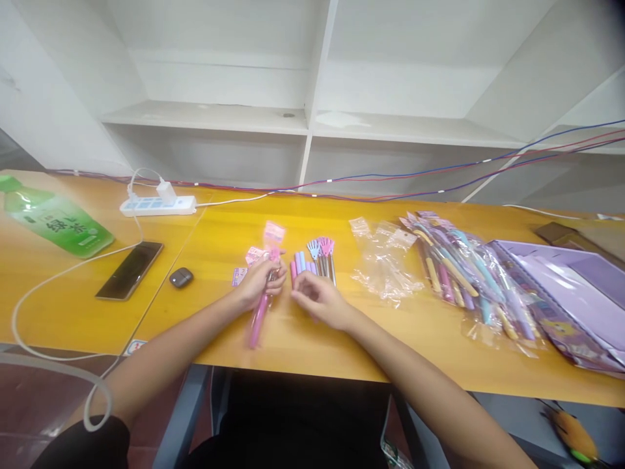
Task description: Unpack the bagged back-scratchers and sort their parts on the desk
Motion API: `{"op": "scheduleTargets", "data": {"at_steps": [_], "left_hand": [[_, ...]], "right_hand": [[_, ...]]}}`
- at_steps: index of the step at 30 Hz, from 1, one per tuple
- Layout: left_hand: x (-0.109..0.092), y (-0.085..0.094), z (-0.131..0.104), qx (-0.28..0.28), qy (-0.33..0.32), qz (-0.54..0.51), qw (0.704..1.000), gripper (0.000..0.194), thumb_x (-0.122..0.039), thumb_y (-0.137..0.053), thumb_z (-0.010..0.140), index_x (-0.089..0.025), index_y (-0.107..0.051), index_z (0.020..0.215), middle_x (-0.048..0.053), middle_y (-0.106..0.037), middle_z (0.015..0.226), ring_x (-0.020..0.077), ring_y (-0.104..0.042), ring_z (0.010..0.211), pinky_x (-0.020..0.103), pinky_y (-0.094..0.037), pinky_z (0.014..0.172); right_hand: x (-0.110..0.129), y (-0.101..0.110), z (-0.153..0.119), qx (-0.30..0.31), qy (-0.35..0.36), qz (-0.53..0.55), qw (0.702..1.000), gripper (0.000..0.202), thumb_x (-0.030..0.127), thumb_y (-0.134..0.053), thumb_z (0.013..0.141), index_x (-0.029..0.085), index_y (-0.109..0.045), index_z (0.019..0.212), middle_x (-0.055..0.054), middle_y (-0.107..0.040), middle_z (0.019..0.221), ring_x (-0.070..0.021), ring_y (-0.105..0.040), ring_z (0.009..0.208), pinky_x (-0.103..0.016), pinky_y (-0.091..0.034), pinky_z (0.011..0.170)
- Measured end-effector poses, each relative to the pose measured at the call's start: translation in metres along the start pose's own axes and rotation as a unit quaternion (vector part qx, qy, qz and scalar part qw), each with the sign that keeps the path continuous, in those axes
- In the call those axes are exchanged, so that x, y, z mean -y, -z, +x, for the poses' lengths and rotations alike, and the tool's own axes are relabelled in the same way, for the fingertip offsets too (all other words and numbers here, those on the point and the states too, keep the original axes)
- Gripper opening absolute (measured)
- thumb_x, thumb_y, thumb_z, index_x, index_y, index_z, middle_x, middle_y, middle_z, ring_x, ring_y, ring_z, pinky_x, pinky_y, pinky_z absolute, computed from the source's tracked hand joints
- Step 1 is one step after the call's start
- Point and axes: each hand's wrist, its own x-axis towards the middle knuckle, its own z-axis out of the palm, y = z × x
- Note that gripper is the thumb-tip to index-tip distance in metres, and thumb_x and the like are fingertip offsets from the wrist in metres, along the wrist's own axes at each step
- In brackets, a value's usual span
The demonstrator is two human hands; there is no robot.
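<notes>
The person's clothing point(303, 417) is black, including the left sleeve point(88, 446)

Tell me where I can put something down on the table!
Try the table between the clear bags and the right forearm, or the patch between the left hand and the power strip. It's crowded by the right hand, and farther right, where bagged things lie beside the purple box.
</notes>
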Motion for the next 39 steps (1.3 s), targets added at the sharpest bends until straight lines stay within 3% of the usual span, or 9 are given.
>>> {"op": "scheduleTargets", "data": {"at_steps": [3, 7, 12, 18, 22, 26, 39], "left_hand": [[-0.005, 0.002, -0.002, 0.087, 0.108, 0.026, 0.990, 0.044, -0.055, -0.050, 0.103, -0.020, -0.047, 0.078, -0.010, -0.027, 0.056, 0.0031, -0.012, 0.041, 0.016, -0.011, 0.039], [-0.006, 0.001, -0.007, 0.133, 0.140, 0.070, 0.979, 0.046, -0.065, -0.052, 0.103, -0.021, -0.052, 0.092, -0.004, -0.050, 0.068, 0.0015, -0.015, 0.040, 0.015, -0.010, 0.037], [-0.005, -0.005, -0.014, 0.204, 0.160, 0.106, 0.960, 0.035, -0.059, -0.055, 0.105, -0.024, -0.056, 0.112, 0.001, -0.065, 0.086, 0.0023, -0.025, 0.040, 0.018, -0.016, 0.036], [0.001, -0.004, -0.012, 0.159, 0.100, 0.175, 0.967, 0.044, -0.060, -0.051, 0.107, -0.018, -0.064, 0.099, 0.000, -0.062, 0.068, 0.0050, -0.036, 0.036, 0.021, -0.033, 0.036], [0.003, -0.002, -0.011, 0.118, 0.055, 0.197, 0.972, 0.043, -0.060, -0.054, 0.105, -0.018, -0.063, 0.105, -0.001, -0.064, 0.072, 0.0043, -0.037, 0.035, 0.018, -0.028, 0.032], [0.002, -0.002, -0.012, 0.116, 0.040, 0.200, 0.972, 0.044, -0.061, -0.054, 0.105, -0.018, -0.063, 0.106, -0.002, -0.062, 0.068, 0.0040, -0.035, 0.034, 0.018, -0.024, 0.032], [0.005, -0.008, -0.015, 0.132, 0.013, 0.290, 0.948, 0.039, -0.057, -0.050, 0.107, -0.020, -0.058, 0.101, -0.002, -0.061, 0.078, 0.0050, -0.040, 0.047, 0.019, -0.030, 0.044]], "right_hand": [[0.001, 0.016, 0.002, -0.126, 0.023, -0.025, 0.991, 0.033, 0.057, -0.059, 0.103, 0.025, -0.052, 0.093, 0.005, -0.057, 0.067, -0.0109, -0.049, 0.043, -0.025, -0.037, 0.040], [0.001, 0.035, 0.005, -0.230, 0.013, -0.009, 0.973, 0.031, 0.056, -0.063, 0.100, 0.028, -0.051, 0.106, 0.005, -0.054, 0.076, -0.0102, -0.046, 0.043, -0.026, -0.036, 0.038], [0.003, 0.039, 0.005, -0.179, 0.009, -0.043, 0.983, 0.042, 0.052, -0.074, 0.093, 0.028, -0.051, 0.119, -0.001, -0.061, 0.102, -0.0111, -0.057, 0.057, -0.025, -0.044, 0.041], [-0.005, 0.032, 0.004, -0.114, 0.025, -0.056, 0.992, 0.035, 0.048, -0.071, 0.098, 0.028, -0.046, 0.113, 0.002, -0.065, 0.090, -0.0141, -0.063, 0.054, -0.030, -0.054, 0.048], [-0.010, 0.034, 0.006, -0.131, 0.095, -0.126, 0.979, 0.026, 0.041, -0.071, 0.100, 0.027, -0.051, 0.109, -0.001, -0.060, 0.097, -0.0121, -0.061, 0.059, -0.030, -0.056, 0.051], [-0.008, 0.036, 0.007, -0.163, 0.157, -0.218, 0.949, 0.018, 0.034, -0.071, 0.098, 0.025, -0.057, 0.103, -0.006, -0.057, 0.109, -0.0157, -0.063, 0.080, -0.030, -0.060, 0.060], [-0.026, 0.029, 0.013, -0.197, 0.199, -0.291, 0.915, 0.012, 0.018, -0.068, 0.093, 0.024, -0.060, 0.099, -0.006, -0.062, 0.104, -0.0203, -0.065, 0.091, -0.036, -0.060, 0.079]]}}
